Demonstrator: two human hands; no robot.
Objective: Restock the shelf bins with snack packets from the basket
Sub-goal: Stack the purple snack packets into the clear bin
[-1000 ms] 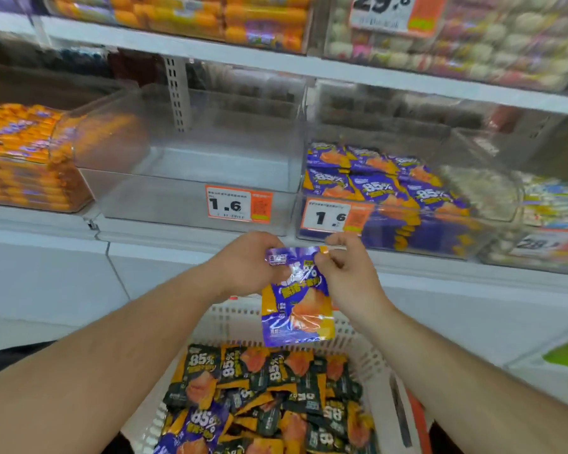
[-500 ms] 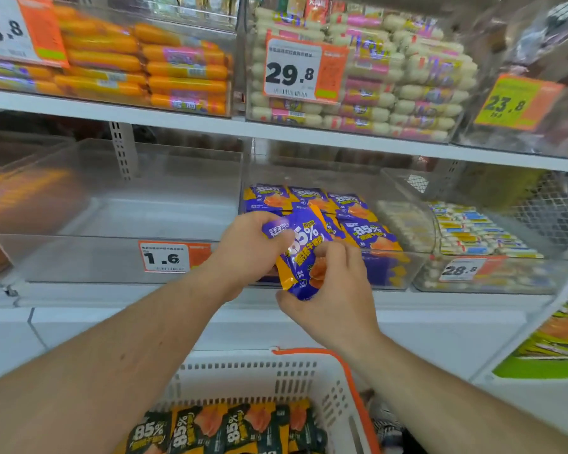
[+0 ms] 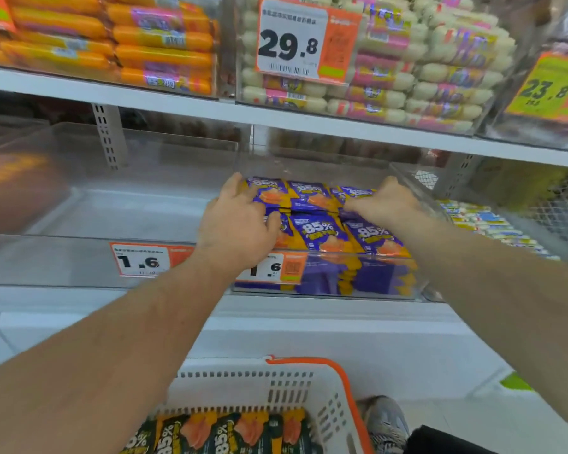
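Pressing glossy purple-and-orange foil snack packets inside clear rigid plastic bin: left hand fingers curled on packets, right hand flat atop them.

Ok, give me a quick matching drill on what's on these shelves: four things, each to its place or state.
Things:
1. purple 85% packets
2. dark 85% packets
3. orange sausages
4. clear bin left of the hands

Places or states:
A. upper shelf, left
B. in the white basket
C. no stock visible inside
D. in the bin under both hands

Pairs: 1-D, 2-B, 3-A, 4-C
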